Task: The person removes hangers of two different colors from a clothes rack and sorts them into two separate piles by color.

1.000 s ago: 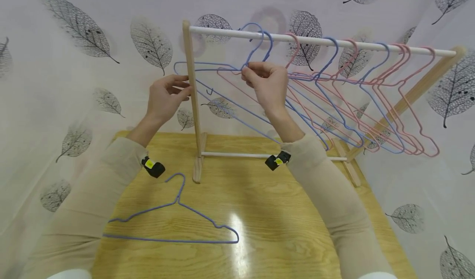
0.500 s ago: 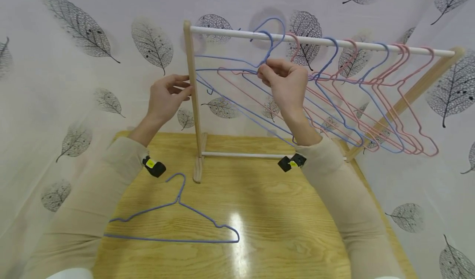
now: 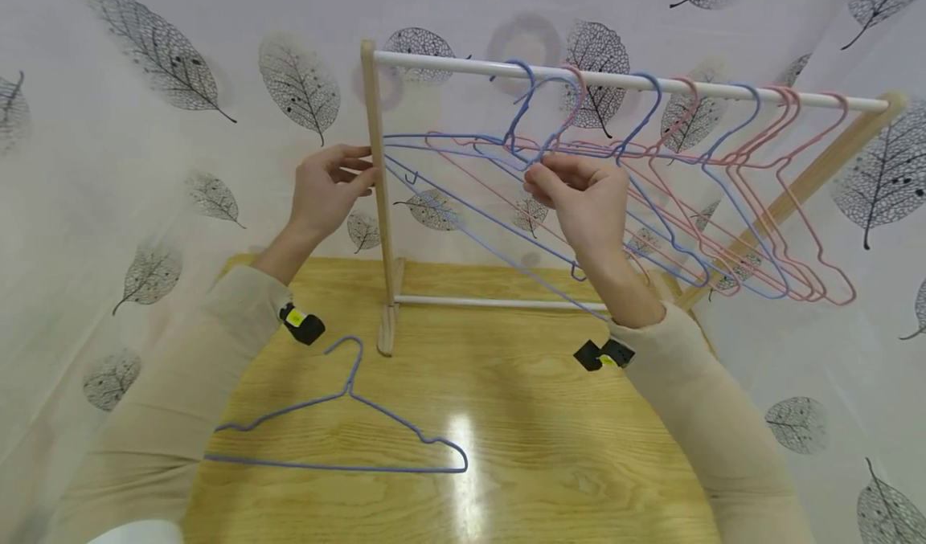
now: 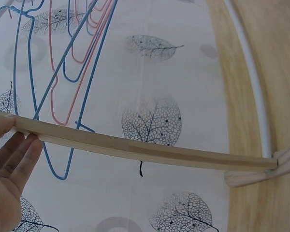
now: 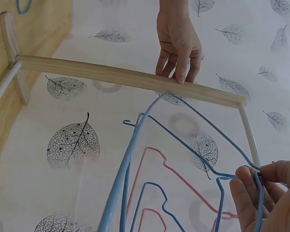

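My right hand [image 3: 589,202] pinches the neck of a light blue wire hanger [image 5: 128,154]. In the head view its hook sits just below the white rail [image 3: 448,63], in front of a pink hanger's hook. Another blue hanger [image 3: 522,114] hangs on the rail just left of it. At the left end of the rack, my left hand [image 3: 325,186] holds the wooden post [image 3: 381,222] between thumb and fingers, as the left wrist view also shows. A purplish blue hanger [image 3: 349,391] lies flat on the wooden table, hook pointing away; my left sleeve hides its left end.
Several pink and blue hangers, among them a pink one [image 3: 817,239], hang along the right part of the rail. A slanted wooden post [image 3: 810,178] supports that end. A white lower bar [image 3: 470,301] joins the feet on the table [image 3: 506,415]. Leaf-patterned wall stands behind.
My right hand has moved right and then down with the light blue hanger. Its hook was above the rail and is now below it. The left hand stays on the post.
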